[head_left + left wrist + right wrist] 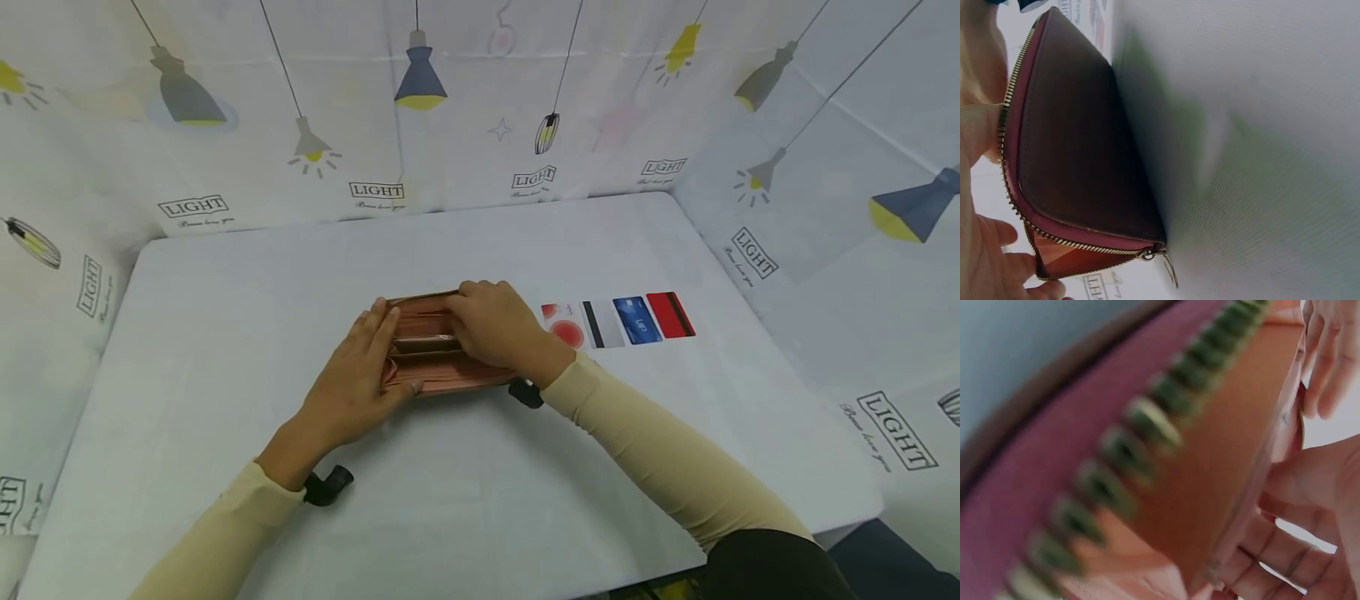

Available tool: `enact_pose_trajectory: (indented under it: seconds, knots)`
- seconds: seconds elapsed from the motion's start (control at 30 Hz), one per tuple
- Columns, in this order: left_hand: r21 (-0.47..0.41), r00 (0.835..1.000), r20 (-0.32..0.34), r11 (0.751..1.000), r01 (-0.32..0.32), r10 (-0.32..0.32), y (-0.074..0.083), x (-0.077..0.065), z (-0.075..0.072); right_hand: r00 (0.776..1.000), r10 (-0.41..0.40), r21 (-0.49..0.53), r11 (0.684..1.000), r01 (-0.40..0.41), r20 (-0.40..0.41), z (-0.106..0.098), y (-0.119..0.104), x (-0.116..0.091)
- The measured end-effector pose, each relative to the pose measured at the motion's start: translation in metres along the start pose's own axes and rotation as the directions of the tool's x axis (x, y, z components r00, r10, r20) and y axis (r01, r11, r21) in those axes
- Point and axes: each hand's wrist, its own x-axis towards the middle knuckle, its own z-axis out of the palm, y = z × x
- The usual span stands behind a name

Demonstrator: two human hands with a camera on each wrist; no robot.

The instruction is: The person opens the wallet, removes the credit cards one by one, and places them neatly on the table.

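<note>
A zip-around wallet [453, 379] stands spread apart on the white table, showing its salmon inner pockets and a zipped middle divider. At its left end my left hand [348, 379] holds it, thumb on the near edge and fingers over the far edge. My right hand [498, 329] is at the right end, thumb reaching inside and fingers curled around the far wall or a divider; which one is hidden. In the left wrist view, the wallet's dark brown outer face [1082, 137] and gold zip teeth show. The right wrist view has the orange lining [1222, 431] close up.
Right of the wallet lies a row of several cards: a white one with red circles [567, 332], a grey one with a black stripe [606, 323], a blue one [637, 320] and a red one [667, 315]. Lamp-printed cloth [465, 167] hangs behind the table [465, 517].
</note>
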Motion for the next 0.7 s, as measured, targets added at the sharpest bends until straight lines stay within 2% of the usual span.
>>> enact_pose_trajectory:
  seconds: [0.23,0.5,0.6,0.7]
  knots:
    - [0.007,1.000,-0.007,1.000,-0.012,0.012,0.002,-0.001,0.001,0.994,0.077,-0.086,0.994,-0.070,0.080,-0.002,-0.007,0.006]
    - [0.026,1.000,-0.006,1.000,-0.014,0.015,0.002,0.000,0.002,0.978,0.124,-0.071,0.991,-0.113,0.165,-0.006,-0.010,0.012]
    - [0.029,1.000,-0.008,0.999,-0.020,0.020,0.002,0.000,0.002,0.980,0.119,-0.064,0.992,-0.110,0.160,-0.009,-0.008,0.012]
    - [0.030,1.000,-0.006,0.999,-0.026,0.026,0.001,0.000,0.001,0.987,0.118,-0.016,0.993,-0.117,0.106,-0.012,-0.003,0.010]
